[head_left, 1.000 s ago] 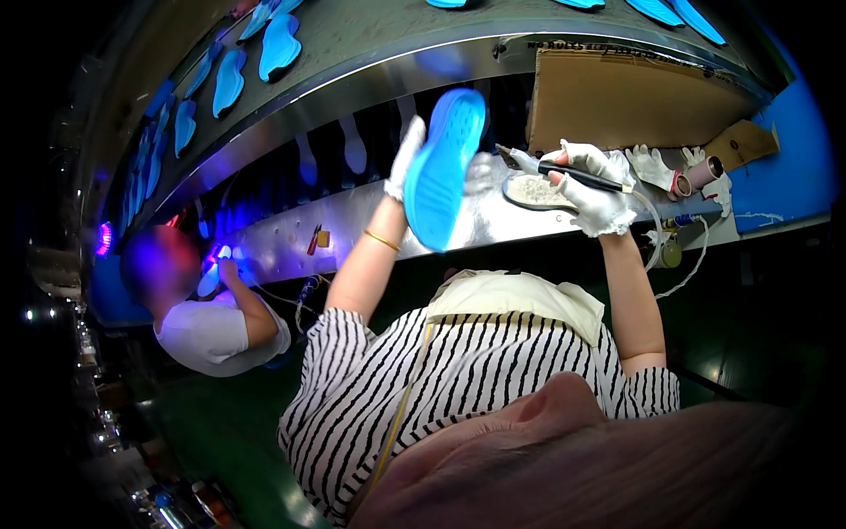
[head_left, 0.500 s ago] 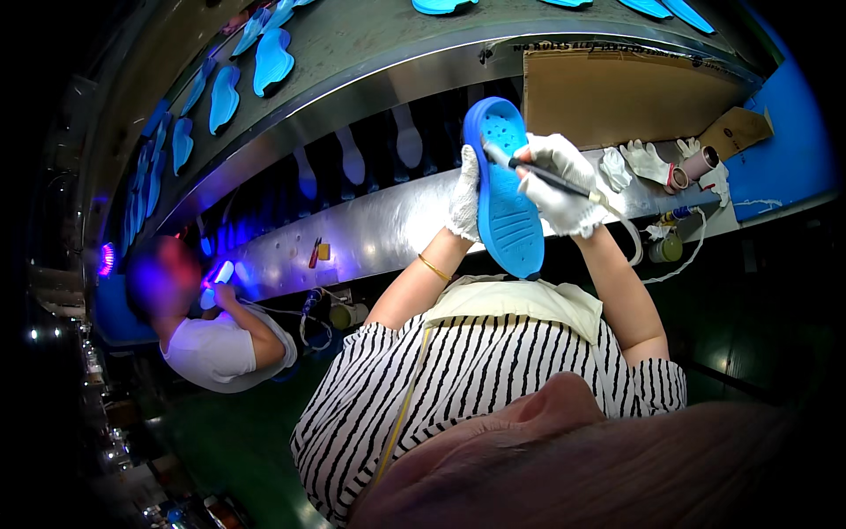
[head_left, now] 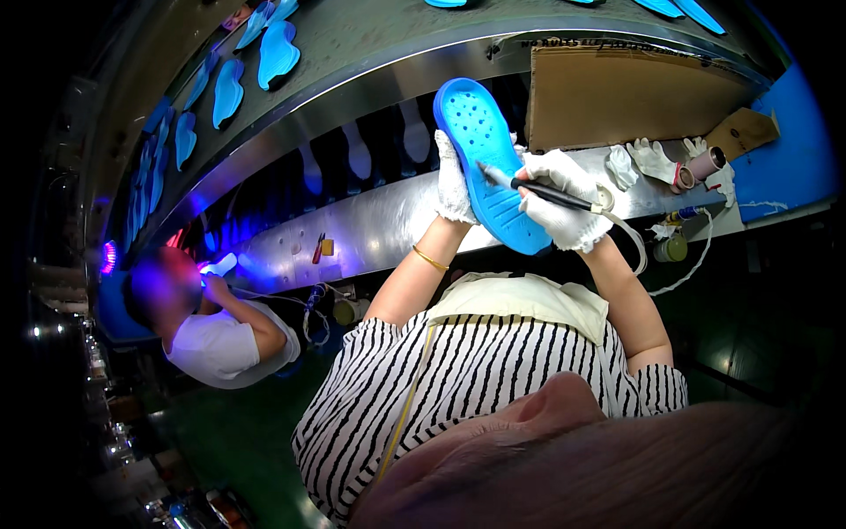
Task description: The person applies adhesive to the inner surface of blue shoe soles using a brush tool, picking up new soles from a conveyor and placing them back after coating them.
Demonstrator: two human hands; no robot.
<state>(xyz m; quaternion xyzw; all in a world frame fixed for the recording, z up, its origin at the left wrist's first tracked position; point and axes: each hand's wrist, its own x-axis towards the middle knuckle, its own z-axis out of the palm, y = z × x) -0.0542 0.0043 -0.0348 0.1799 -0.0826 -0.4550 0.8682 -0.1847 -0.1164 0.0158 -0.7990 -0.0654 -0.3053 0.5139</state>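
A blue shoe sole (head_left: 487, 167) with small holes at its far end and grooves near its near end is held up in front of me, tilted. My left hand (head_left: 455, 181), in a white knit glove, grips it by the left edge. In my gloved right hand (head_left: 568, 196) is a black-handled brush (head_left: 553, 192), its tip against the middle of the sole's surface. A pale tube (head_left: 627, 231) runs from the back end of the brush. Fingers of the left hand behind the sole are hidden.
Blue sole pieces (head_left: 279, 55) lie on the belt (head_left: 370, 44) beyond a metal ledge (head_left: 352, 220). Cardboard (head_left: 634, 97), spare white gloves (head_left: 652, 161) and a tape roll (head_left: 705, 164) sit at right. A co-worker (head_left: 233, 339) works at left, holding a lit piece.
The sole has tilted, its far end swinging left. The brush tip has moved from near the holes down to the middle of the sole. The co-worker's hands have shifted slightly.
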